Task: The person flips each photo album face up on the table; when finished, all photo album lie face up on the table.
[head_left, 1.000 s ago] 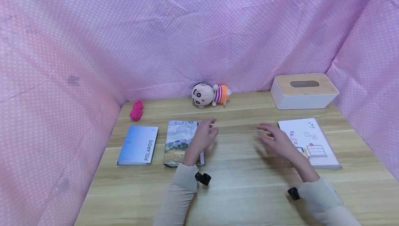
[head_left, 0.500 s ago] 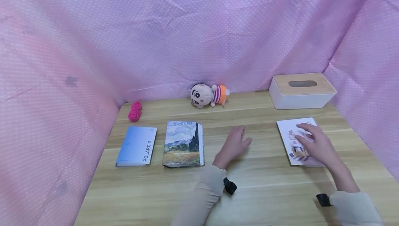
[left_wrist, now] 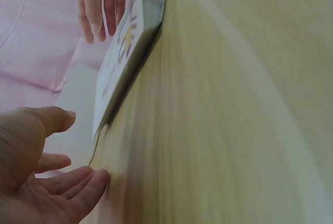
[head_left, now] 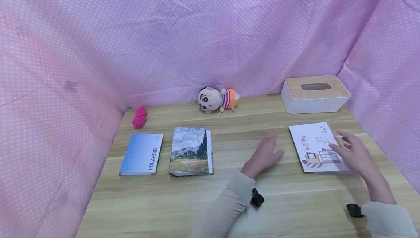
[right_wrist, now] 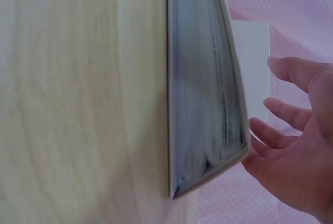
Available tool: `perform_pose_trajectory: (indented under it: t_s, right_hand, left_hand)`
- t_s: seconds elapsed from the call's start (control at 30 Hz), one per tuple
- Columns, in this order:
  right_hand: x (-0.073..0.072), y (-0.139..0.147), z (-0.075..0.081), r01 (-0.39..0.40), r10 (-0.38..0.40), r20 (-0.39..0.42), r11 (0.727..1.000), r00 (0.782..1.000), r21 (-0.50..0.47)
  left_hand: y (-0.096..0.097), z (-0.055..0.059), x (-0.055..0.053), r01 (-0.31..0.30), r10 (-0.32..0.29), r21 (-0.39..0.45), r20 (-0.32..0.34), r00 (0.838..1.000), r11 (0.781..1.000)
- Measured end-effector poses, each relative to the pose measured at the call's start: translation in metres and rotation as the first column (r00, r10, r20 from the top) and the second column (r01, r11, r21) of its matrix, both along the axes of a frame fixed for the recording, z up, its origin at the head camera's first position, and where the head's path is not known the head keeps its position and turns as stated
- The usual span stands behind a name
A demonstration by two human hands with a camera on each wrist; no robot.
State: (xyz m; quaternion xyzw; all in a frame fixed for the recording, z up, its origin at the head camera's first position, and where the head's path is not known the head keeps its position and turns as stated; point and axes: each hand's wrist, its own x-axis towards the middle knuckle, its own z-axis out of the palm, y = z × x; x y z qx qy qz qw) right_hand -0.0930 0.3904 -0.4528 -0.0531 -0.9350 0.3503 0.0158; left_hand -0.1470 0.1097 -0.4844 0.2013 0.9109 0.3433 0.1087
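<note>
A white photo album (head_left: pixel 311 147) with a drawn room on its cover lies flat at the right of the table. My right hand (head_left: pixel 357 156) is over its right edge, fingers loosely bent and holding nothing. In the right wrist view the fingers (right_wrist: pixel 281 112) are close beside the album's page edges (right_wrist: pixel 203 89). To the left of the album, my left hand (head_left: pixel 264 156) is low over the table with relaxed fingers and nothing in them. The left wrist view shows this hand (left_wrist: pixel 52 172) a short way from the album's near side (left_wrist: pixel 125 73).
A painted-cover photo album (head_left: pixel 190 150) and a blue Polaroid album (head_left: pixel 141 154) lie to the left on the wooden table (head_left: pixel 137 205). Behind them are pink yarn (head_left: pixel 140 117), a plush doll (head_left: pixel 216 99) and a wood-topped tissue box (head_left: pixel 315 96). Pink dotted cloth (head_left: pixel 210 34) hangs around.
Both hands have moved right: the left from over the painted album to the table beside the white one, the right across the white album to its right edge. The view has shifted slightly.
</note>
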Motion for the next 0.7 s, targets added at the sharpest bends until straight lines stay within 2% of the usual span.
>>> perform_pose_trajectory:
  t_s: [0.13, 0.27, 0.37, 0.43, 0.53, 0.7]
  right_hand:
    - [0.002, 0.011, -0.004, 0.022, -0.021, 0.045, 1.000, 0.999, -0.020]
    - [0.005, 0.019, -0.009, 0.011, -0.009, 0.057, 0.999, 0.998, -0.048]
    - [0.006, 0.021, -0.012, -0.001, 0.007, 0.090, 0.998, 0.996, -0.066]
    - [0.006, 0.021, -0.013, -0.008, 0.016, 0.115, 0.998, 0.993, -0.068]
    - [0.005, 0.019, -0.015, -0.020, 0.031, 0.137, 0.996, 0.990, -0.083]
    - [0.000, 0.018, -0.016, -0.046, 0.055, 0.135, 0.996, 0.989, -0.071]
  left_hand:
    - [0.015, -0.001, 0.005, 0.039, -0.039, -0.028, -0.017, 0.999, 0.999]
    - [0.032, 0.001, 0.014, 0.105, -0.111, -0.101, -0.054, 0.992, 0.989]
    - [0.045, 0.001, 0.021, 0.126, -0.134, -0.145, -0.052, 0.990, 0.981]
    - [0.052, 0.000, 0.027, 0.115, -0.123, -0.159, -0.039, 0.992, 0.980]
    - [0.059, 0.000, 0.033, 0.071, -0.074, -0.151, -0.011, 0.997, 0.986]
    - [0.062, 0.000, 0.034, -0.004, 0.005, -0.071, 0.018, 1.000, 0.997]
